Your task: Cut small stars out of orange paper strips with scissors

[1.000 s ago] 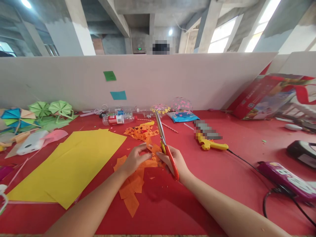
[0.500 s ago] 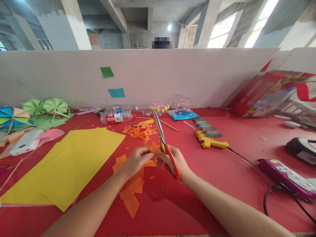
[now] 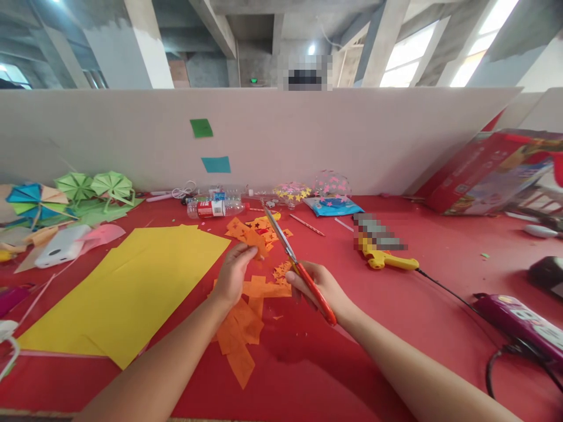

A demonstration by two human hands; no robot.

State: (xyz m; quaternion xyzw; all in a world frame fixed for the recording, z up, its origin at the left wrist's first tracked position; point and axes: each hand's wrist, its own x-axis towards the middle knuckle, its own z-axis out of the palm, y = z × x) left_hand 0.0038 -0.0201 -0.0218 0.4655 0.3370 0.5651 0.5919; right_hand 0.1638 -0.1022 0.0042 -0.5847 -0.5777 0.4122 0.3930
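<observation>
My left hand (image 3: pixel 233 275) is closed in a pinch on a strip of orange paper (image 3: pixel 253 240) with cut-out gaps along it. My right hand (image 3: pixel 324 287) grips scissors (image 3: pixel 313 290) with red handles, their blades close together and pointing up and away, apart from the paper. Between the hands, small orange paper stars (image 3: pixel 281 273) lie in a heap on the table. Below them are overlapping orange paper pieces (image 3: pixel 241 328). Just beyond the left hand's fingers spreads a pile of orange scraps (image 3: pixel 281 233) with star-shaped holes.
Large yellow sheets (image 3: pixel 132 287) cover the left side of the red table (image 3: pixel 334 375). Plastic bottles (image 3: pixel 211 208) and a blue packet (image 3: pixel 336 206) lie by the white partition (image 3: pixel 352 135). To the right are a yellow glue gun (image 3: pixel 387 259) with its cord and a purple power strip (image 3: pixel 519 322).
My hands have moved apart; the left carries the orange strip up and left, away from the right hand. A heap of orange stars now shows between them. The scissors tilt further left.
</observation>
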